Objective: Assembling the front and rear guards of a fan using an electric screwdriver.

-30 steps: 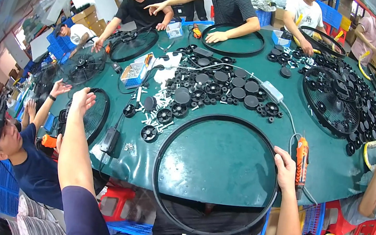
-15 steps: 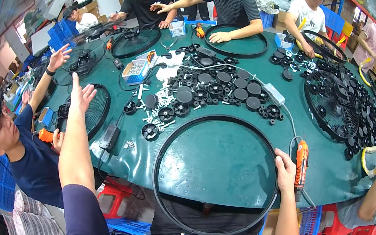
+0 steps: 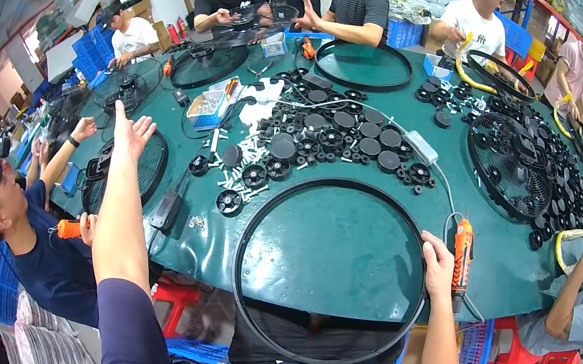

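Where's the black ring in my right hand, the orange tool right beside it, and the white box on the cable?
Black ring [image 3: 344,183]: head view, far edge of its rim.
Orange tool [image 3: 462,253]: head view, its body.
White box [image 3: 421,148]: head view, its upper face.

Left fisheye cam on the wearer's head, peering down and forward over the worktop; it's pretty close to the ring at 5 o'clock, coworkers around 12 way farther off.
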`<act>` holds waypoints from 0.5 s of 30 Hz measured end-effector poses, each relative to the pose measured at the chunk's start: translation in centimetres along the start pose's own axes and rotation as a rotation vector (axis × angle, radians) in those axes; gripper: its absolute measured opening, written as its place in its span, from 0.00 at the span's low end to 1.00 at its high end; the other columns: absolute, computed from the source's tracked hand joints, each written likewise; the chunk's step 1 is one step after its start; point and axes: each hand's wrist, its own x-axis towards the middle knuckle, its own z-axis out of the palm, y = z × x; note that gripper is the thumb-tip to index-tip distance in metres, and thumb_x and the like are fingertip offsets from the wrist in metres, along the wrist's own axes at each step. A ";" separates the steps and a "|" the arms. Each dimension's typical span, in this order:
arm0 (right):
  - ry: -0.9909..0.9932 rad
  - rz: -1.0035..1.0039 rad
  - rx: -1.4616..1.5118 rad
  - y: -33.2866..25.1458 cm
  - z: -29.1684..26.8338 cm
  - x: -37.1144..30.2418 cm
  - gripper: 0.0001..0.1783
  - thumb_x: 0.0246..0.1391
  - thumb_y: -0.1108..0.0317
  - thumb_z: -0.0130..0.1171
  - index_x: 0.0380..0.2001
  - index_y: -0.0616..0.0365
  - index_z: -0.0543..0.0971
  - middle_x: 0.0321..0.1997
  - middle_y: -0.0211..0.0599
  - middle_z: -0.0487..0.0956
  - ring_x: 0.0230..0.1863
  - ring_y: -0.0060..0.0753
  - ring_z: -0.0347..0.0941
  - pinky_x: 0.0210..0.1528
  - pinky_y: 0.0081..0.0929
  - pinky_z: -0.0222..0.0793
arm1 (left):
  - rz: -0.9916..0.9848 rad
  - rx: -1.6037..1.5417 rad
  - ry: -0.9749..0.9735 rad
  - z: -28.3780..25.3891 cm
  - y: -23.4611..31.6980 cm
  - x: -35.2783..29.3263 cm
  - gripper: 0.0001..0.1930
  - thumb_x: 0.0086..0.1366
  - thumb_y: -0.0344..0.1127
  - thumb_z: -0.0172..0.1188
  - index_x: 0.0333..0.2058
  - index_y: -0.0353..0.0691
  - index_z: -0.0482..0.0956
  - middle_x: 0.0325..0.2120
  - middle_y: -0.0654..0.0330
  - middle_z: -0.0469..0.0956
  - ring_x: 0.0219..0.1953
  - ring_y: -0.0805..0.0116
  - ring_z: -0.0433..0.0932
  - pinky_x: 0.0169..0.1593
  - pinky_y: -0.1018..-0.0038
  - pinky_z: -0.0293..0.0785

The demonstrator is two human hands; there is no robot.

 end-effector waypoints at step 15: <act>0.007 0.036 -0.046 0.3 -0.2 0.0 0.16 0.63 0.67 0.58 0.49 0.65 0.81 0.55 0.41 0.81 0.56 0.30 0.75 0.59 0.26 0.69 | -0.019 0.080 0.063 -2.8 -0.7 0.8 0.62 0.61 0.68 0.61 0.71 0.27 0.32 0.66 0.36 0.57 0.63 0.46 0.68 0.61 0.55 0.72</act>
